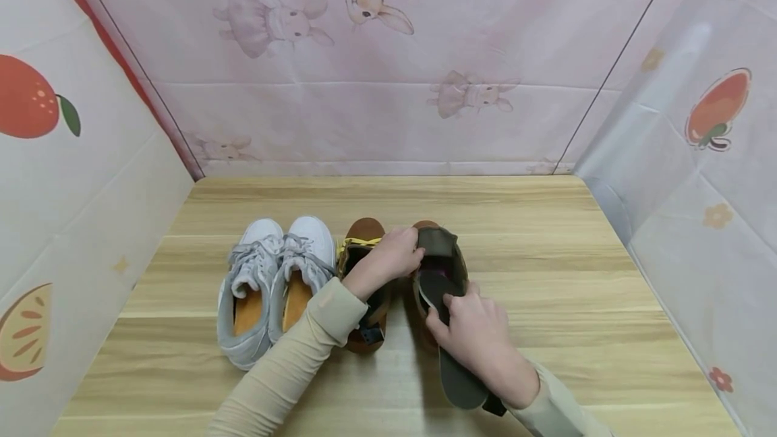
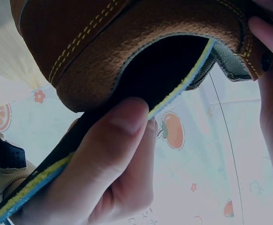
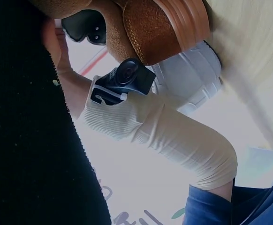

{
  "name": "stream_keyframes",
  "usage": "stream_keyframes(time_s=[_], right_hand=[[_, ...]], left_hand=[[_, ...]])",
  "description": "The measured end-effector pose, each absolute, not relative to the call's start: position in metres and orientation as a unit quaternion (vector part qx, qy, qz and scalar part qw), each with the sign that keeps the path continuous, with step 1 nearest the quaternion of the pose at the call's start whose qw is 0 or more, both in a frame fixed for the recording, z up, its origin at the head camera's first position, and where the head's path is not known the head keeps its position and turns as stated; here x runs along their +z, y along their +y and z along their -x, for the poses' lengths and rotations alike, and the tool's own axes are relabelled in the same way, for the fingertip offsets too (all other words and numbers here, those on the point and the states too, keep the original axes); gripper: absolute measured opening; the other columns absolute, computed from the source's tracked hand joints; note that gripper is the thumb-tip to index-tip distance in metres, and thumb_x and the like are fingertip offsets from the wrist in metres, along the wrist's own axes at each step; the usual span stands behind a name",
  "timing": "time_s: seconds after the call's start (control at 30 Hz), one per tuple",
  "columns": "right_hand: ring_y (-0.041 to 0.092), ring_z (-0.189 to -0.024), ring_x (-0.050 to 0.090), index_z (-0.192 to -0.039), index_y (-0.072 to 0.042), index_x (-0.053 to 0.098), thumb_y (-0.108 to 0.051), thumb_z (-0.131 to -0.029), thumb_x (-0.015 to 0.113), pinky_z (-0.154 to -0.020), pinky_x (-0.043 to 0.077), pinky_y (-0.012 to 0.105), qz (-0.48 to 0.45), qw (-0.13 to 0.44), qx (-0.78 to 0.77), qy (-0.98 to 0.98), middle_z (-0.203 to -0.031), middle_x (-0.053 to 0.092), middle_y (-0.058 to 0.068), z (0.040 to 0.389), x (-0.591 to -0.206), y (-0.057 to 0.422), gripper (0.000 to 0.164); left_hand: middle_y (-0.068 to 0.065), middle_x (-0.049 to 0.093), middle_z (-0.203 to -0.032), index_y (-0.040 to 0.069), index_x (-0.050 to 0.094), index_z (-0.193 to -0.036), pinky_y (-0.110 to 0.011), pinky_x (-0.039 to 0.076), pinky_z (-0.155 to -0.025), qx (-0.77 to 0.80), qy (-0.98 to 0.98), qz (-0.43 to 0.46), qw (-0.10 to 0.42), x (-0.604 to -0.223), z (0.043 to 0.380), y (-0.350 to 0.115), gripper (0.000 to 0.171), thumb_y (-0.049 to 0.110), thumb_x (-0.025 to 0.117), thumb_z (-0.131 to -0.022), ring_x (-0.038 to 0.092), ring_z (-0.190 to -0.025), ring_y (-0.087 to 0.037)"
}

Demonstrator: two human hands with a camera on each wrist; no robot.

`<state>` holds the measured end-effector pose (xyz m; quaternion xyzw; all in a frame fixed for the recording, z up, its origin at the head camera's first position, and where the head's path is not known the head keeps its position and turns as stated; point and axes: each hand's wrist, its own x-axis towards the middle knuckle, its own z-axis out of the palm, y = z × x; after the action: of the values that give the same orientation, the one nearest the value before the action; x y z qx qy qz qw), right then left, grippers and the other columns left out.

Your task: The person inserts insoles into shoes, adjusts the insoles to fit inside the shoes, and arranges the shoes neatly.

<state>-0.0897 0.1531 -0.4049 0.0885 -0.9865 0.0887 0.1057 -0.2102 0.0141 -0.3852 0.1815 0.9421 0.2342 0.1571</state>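
Note:
My right hand (image 1: 476,329) pinches a long dark insole (image 1: 459,380), thumb on top. The insole's front lies inside the opening of a brown shoe (image 2: 141,23), and its heel end sticks out toward me. In the left wrist view the insole's edge has yellow and blue layers. At the same shoe's raised dark tongue (image 1: 437,241), my left hand (image 1: 394,253) grips the upper. That arm passes over the other brown shoe (image 1: 366,228), which stands to the left with yellow laces. How far in the insole reaches is hidden.
A pair of white-grey sneakers (image 1: 260,229) with orange insoles stands left of the brown shoes, close to my left forearm. All the footwear is on a wooden table (image 1: 564,302). Printed cloth walls (image 1: 376,127) border it at the back and both sides.

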Motion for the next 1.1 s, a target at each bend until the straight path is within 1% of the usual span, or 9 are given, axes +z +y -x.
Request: stream_keyframes(time_s=[0.17, 0.4, 0.47, 0.6, 0.77, 0.83, 1.1], right_hand=[[0.023, -0.041, 0.042, -0.076, -0.014, 0.070, -0.032, -0.081, 0.059, -0.037, 0.033, 0.036, -0.100, 0.112, 0.098, -0.984, -0.075, 0.055, 0.015, 0.090, -0.404, 0.153, 0.022], [0.020, -0.038, 0.036, -0.072, -0.015, 0.065, -0.024, -0.081, 0.060, -0.035, 0.029, 0.033, -0.114, 0.126, 0.115, -0.979, -0.072, 0.048, 0.010, 0.092, -0.406, 0.150, 0.014], [0.019, -0.038, 0.036, -0.069, -0.015, 0.063, -0.023, -0.081, 0.060, -0.034, 0.027, 0.032, -0.118, 0.136, 0.120, -0.976, -0.073, 0.048, 0.010, 0.094, -0.407, 0.149, 0.014], [0.018, -0.037, 0.034, -0.063, -0.016, 0.058, -0.021, -0.080, 0.060, -0.035, 0.026, 0.031, -0.123, 0.157, 0.119, -0.973, -0.074, 0.049, 0.011, 0.098, -0.411, 0.147, 0.018], [0.018, -0.036, 0.032, -0.062, -0.016, 0.059, -0.021, -0.079, 0.061, -0.035, 0.027, 0.032, -0.122, 0.169, 0.112, -0.972, -0.076, 0.050, 0.012, 0.102, -0.414, 0.146, 0.018], [0.018, -0.036, 0.033, -0.063, -0.015, 0.059, -0.021, -0.079, 0.062, -0.035, 0.028, 0.032, -0.122, 0.168, 0.111, -0.972, -0.077, 0.051, 0.013, 0.104, -0.415, 0.146, 0.018], [0.019, -0.037, 0.035, -0.064, -0.015, 0.059, -0.021, -0.080, 0.061, -0.034, 0.029, 0.033, -0.119, 0.146, 0.107, -0.976, -0.079, 0.052, 0.014, 0.112, -0.420, 0.146, 0.017]], left_hand=[[-0.004, 0.051, -0.055, 0.007, 0.055, -0.084, -0.026, 0.039, -0.042, 0.233, 0.942, -0.180, 0.160, -0.385, 0.210, 0.014, 0.021, 0.021, 0.048, -0.097, 0.045, -0.042, -0.014], [-0.006, 0.053, -0.059, 0.004, 0.053, -0.097, -0.027, 0.040, -0.043, 0.236, 0.941, -0.173, 0.171, -0.385, 0.209, 0.014, 0.018, 0.022, 0.048, -0.098, 0.046, -0.042, -0.015], [-0.005, 0.053, -0.058, 0.005, 0.053, -0.097, -0.027, 0.040, -0.043, 0.240, 0.939, -0.170, 0.178, -0.385, 0.209, 0.014, 0.018, 0.022, 0.047, -0.098, 0.046, -0.041, -0.015], [-0.005, 0.054, -0.058, 0.004, 0.053, -0.098, -0.027, 0.041, -0.044, 0.233, 0.942, -0.172, 0.171, -0.386, 0.210, 0.014, 0.018, 0.022, 0.048, -0.097, 0.048, -0.042, -0.015], [-0.005, 0.053, -0.058, 0.005, 0.053, -0.097, -0.026, 0.040, -0.042, 0.230, 0.942, -0.172, 0.173, -0.387, 0.212, 0.014, 0.017, 0.022, 0.049, -0.097, 0.047, -0.041, -0.014], [-0.005, 0.053, -0.057, 0.005, 0.054, -0.094, -0.026, 0.039, -0.041, 0.228, 0.942, -0.173, 0.177, -0.386, 0.212, 0.014, 0.017, 0.022, 0.048, -0.097, 0.046, -0.040, -0.014], [-0.005, 0.054, -0.057, 0.005, 0.054, -0.096, -0.026, 0.039, -0.041, 0.230, 0.941, -0.175, 0.178, -0.385, 0.211, 0.014, 0.016, 0.020, 0.050, -0.096, 0.047, -0.040, -0.014]])
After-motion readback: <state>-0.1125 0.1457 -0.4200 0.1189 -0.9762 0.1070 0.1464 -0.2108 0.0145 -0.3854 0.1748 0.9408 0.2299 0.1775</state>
